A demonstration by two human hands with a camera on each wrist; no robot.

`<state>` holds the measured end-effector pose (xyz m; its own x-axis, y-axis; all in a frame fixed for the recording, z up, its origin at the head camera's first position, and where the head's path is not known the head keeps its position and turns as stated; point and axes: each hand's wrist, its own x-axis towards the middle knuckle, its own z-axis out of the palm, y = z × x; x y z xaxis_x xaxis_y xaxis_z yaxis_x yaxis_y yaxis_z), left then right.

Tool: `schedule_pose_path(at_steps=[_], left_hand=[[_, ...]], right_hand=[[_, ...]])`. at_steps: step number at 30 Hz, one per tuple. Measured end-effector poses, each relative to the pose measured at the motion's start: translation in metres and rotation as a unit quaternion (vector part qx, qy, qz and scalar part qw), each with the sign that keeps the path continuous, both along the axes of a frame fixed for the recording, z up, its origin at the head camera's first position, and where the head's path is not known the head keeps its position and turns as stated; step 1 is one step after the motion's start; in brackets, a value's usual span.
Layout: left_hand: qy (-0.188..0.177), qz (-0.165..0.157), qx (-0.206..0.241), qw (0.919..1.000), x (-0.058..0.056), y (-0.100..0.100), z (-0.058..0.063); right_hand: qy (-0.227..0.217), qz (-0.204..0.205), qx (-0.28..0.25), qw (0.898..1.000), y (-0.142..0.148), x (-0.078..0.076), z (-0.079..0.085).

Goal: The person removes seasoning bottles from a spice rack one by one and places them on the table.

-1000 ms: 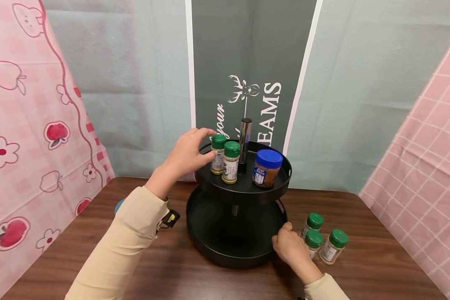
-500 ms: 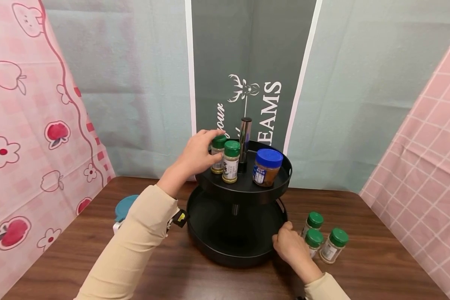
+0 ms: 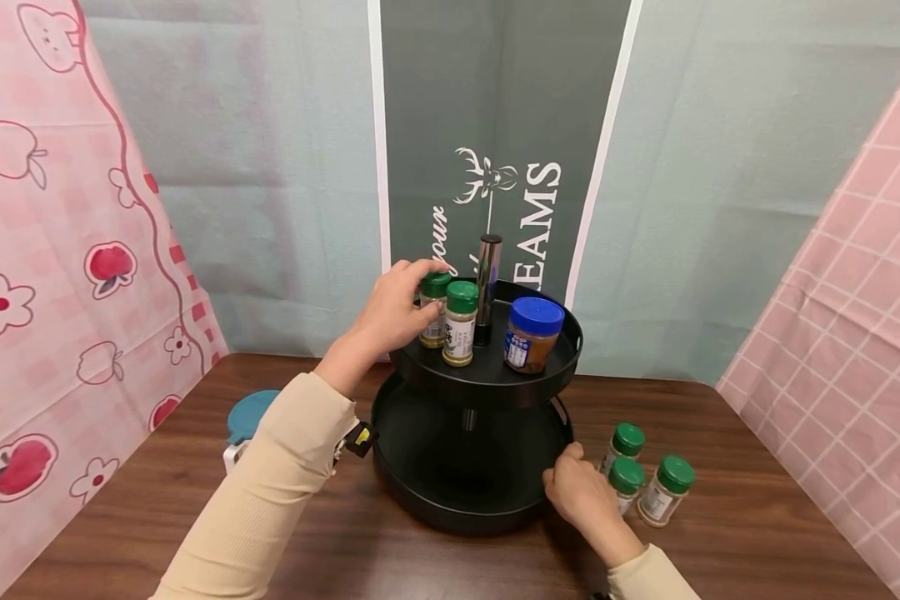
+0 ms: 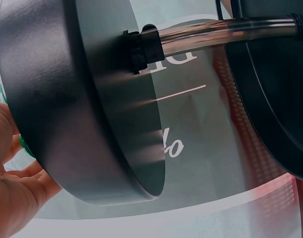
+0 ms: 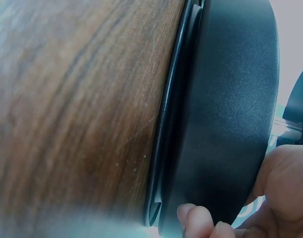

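A black two-tier turntable rack stands on the table, its upper tray (image 3: 487, 393) above a wider lower tray (image 3: 465, 521). Near the upper tray's left rim, my left hand (image 3: 390, 312) holds a green-capped spice jar (image 3: 436, 283), thumb in front and fingers behind the cap. A second green-capped spice jar (image 3: 460, 333) stands right beside it, upright. In the left wrist view, the tray wall hides nearly all of the held jar. My right hand (image 3: 581, 492) grips the lower tray's right edge; the right wrist view shows its fingertips (image 5: 198, 220) against the outer wall.
A blue-lidded jar (image 3: 534, 335) sits on the upper tray, right of the chrome post (image 3: 487, 283). Green-capped jars, including a spice jar (image 3: 663, 492), stand on the table beside my right hand. A blue-lidded container (image 3: 251, 414) is partly behind my left sleeve.
My left hand has moved slightly right and closed in on the rear spice jar. The blue-lidded container at left has come out from behind the sleeve. My right hand keeps its place.
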<state>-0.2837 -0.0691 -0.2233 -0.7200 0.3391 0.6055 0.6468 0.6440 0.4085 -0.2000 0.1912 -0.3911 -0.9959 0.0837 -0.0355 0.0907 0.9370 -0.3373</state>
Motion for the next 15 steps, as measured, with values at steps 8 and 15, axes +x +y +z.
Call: schedule_pose_path(at_steps=[8, 15], left_hand=[[0.003, 0.001, 0.007, 1.0000, 0.0021, 0.0014, 0.0008], [-0.010, 0.016, 0.013, 0.9997, 0.0055, 0.0033, 0.0026]], right_hand=[[0.009, 0.003, 0.000, 1.000, 0.0004, 0.0002, -0.0010], [0.006, 0.001, -0.001, 1.000, 0.0003, 0.0005, -0.0013]])
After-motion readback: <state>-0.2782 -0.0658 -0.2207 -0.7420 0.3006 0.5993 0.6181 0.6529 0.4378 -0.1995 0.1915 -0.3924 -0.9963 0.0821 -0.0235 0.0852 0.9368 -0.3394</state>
